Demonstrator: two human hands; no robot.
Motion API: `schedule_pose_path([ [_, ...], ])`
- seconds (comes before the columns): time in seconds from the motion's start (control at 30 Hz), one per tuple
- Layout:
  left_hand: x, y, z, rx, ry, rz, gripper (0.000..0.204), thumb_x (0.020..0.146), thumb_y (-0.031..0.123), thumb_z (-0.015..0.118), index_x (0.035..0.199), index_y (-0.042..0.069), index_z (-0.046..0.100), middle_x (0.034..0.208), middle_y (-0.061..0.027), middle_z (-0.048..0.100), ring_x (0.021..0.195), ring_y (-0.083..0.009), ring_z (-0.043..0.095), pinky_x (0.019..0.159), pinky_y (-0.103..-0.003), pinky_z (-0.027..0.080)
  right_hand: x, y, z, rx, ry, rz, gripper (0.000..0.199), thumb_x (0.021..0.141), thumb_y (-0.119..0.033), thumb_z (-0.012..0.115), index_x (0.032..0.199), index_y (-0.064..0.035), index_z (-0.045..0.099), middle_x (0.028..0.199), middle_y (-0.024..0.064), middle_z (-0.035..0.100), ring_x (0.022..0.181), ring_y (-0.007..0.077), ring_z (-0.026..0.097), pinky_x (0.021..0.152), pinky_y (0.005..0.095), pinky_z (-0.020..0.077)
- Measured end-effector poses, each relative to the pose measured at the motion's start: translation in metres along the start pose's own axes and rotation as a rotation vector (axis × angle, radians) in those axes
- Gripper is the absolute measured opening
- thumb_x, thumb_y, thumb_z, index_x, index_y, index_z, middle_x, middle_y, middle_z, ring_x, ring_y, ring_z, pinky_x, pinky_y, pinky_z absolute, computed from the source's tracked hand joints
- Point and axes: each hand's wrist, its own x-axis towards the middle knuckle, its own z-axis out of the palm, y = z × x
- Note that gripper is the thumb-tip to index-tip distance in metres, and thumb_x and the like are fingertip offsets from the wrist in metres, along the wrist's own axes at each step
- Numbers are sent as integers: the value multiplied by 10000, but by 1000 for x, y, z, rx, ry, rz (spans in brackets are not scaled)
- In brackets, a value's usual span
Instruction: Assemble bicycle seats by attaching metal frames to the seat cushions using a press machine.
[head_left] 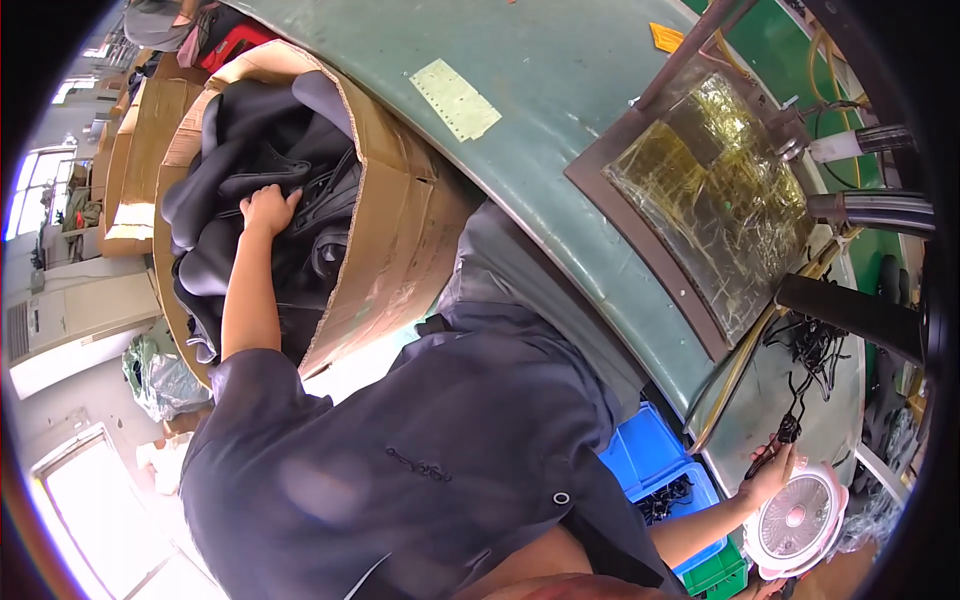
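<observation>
My left hand (268, 208) reaches into a large cardboard box (395, 230) at the upper left. It grips one of the black rubbery pieces (250, 150) piled inside. My right hand (770, 475) is at the lower right, by the edge of the green worktable (560, 90). Its fingers pinch a thin black cable with a plug (785, 432). Just below that hand lies a round white and pink fan (797, 520). My dark shirt fills the middle of the view and hides the space between the two hands.
A brown-framed plate covered with shiny yellowish film (715, 190) lies on the table. A tangle of black cables (815, 345) sits near it. Blue bins (660, 470) and a green bin (720, 575) stand under the table edge. More cardboard boxes (140, 150) stand at the far left.
</observation>
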Motion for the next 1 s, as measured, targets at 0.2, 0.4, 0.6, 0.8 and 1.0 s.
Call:
schedule_pose_path([
  [0.2,54,40,-41,-897,352,112,705,1008,665,634,1193,-8,729,1185,-157,741,990,-294,715,911,-414,566,15,25,-6,-595,230,-275,534,1111,-385,617,1424,46,655,1126,157,750,1013,239,719,875,343,562],
  [0.4,135,98,-127,-1505,-135,-298,783,1024,723,570,1508,107,550,1562,-121,520,1250,-324,631,1006,-550,560,36,8,24,-1019,165,-355,733,955,-460,784,1427,83,645,1392,294,684,1286,394,652,1143,424,463],
  [0.6,126,38,-111,-1441,-592,-240,420,981,436,775,1275,144,708,1170,-76,758,961,-225,761,778,-450,665,34,17,11,-726,240,-142,594,904,-329,783,1304,104,709,1246,220,758,1147,312,698,1066,384,506],
  [0.8,57,-51,-85,-1477,-624,-351,243,852,202,816,1054,95,733,868,-61,766,643,-234,746,525,-356,618,-17,-12,42,238,158,-489,249,978,71,617,1212,-8,587,1098,116,705,755,175,600,662,324,487],
  [1.0,-27,-72,-145,-1784,409,-221,432,821,-27,773,1241,-73,684,1137,-153,748,1055,-272,742,910,-378,634,-19,5,64,413,103,-684,293,1017,61,630,1302,8,587,1189,147,702,825,251,668,725,393,582],
])
